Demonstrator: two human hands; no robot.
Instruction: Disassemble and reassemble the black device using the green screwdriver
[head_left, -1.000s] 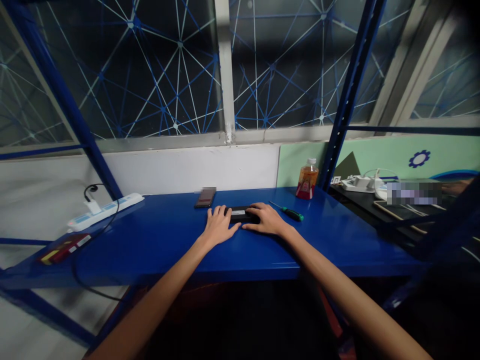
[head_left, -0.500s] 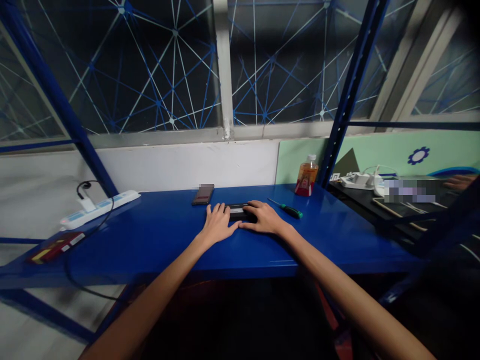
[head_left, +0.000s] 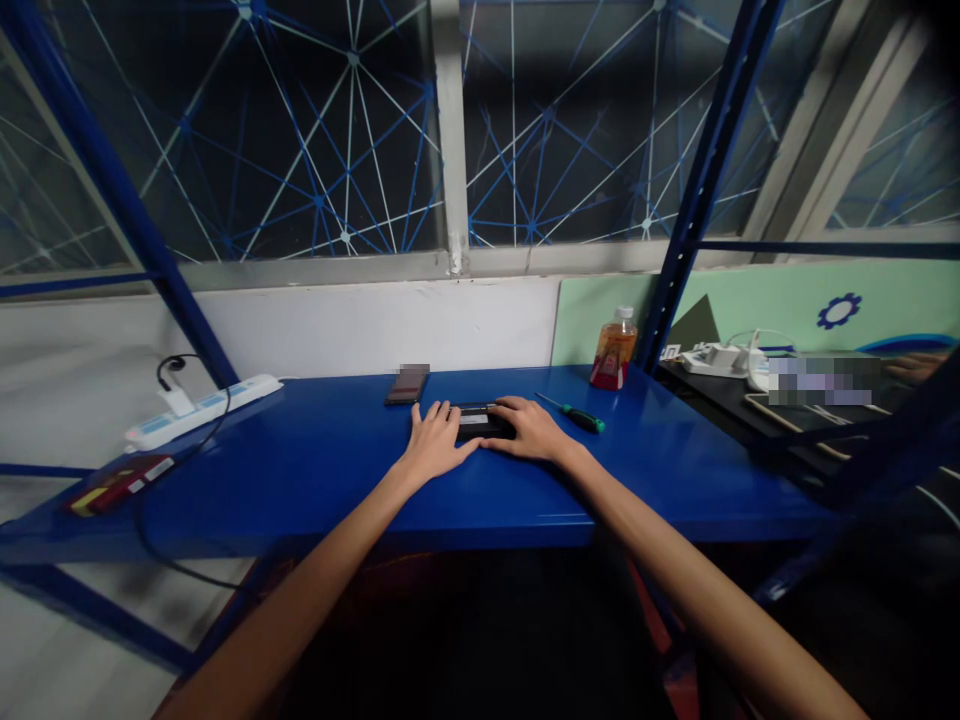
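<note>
Between my hands a flat black rectangular object [head_left: 474,421] with a pale label lies on the blue table [head_left: 300,480]. My left hand [head_left: 435,438] grips its left end, fingers over the far side and thumb along the near edge. At the right end, my right hand [head_left: 529,430] does the same, its fingers curled over the top. The thumbs nearly meet in front, and the ends of the object are hidden under my hands. A screwdriver [head_left: 581,417] with a green and black handle lies right of my right hand. Behind my left hand rests a dark phone [head_left: 407,385].
A bottle of amber drink [head_left: 613,350] stands at the back right by a blue post [head_left: 694,170]. On the left are a white power strip [head_left: 202,412] with a black cable and a red box [head_left: 120,485]. Another person's hand [head_left: 922,366] shows at far right.
The view has shifted slightly. Both hands stay on the black object, which shows a little more of its top and near side between them.
</note>
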